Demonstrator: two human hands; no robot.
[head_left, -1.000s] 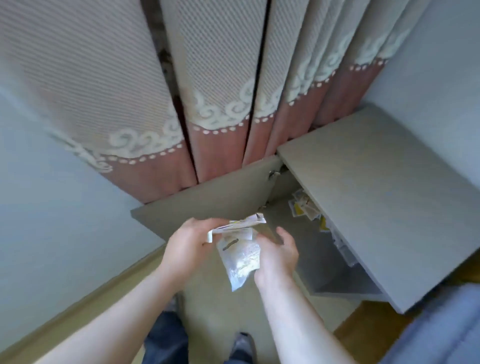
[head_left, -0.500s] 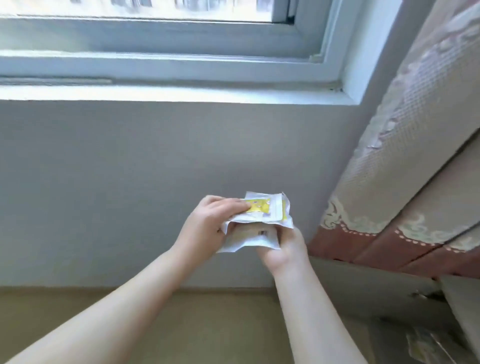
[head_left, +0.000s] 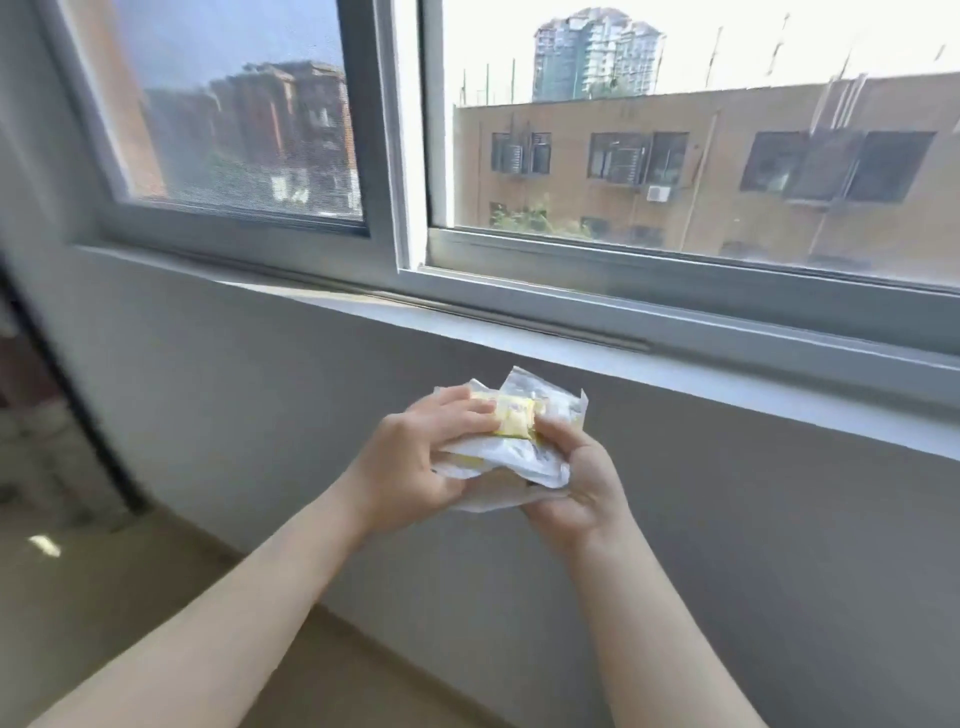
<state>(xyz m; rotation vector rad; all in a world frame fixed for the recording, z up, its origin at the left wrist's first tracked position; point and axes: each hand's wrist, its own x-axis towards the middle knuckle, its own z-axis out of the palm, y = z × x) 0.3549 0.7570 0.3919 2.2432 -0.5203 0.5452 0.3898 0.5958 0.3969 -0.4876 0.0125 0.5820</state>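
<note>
Packets (head_left: 519, 447) sit mid-view, gripped between both hands. The left hand (head_left: 415, 467) is on their left side with its fingers over the top. The right hand (head_left: 576, 483) is on their right side and underneath. Everything is held in the air in front of the wall (head_left: 260, 389), just below the sill (head_left: 675, 374). The sill runs across above the hands. The window (head_left: 675, 156) stands on the sill, and a post (head_left: 400, 156) splits it into a left and a right pane. Buildings (head_left: 727, 171) are outside behind the glass. The floor (head_left: 104, 597) meets the wall at lower left, under the left forearm.
</note>
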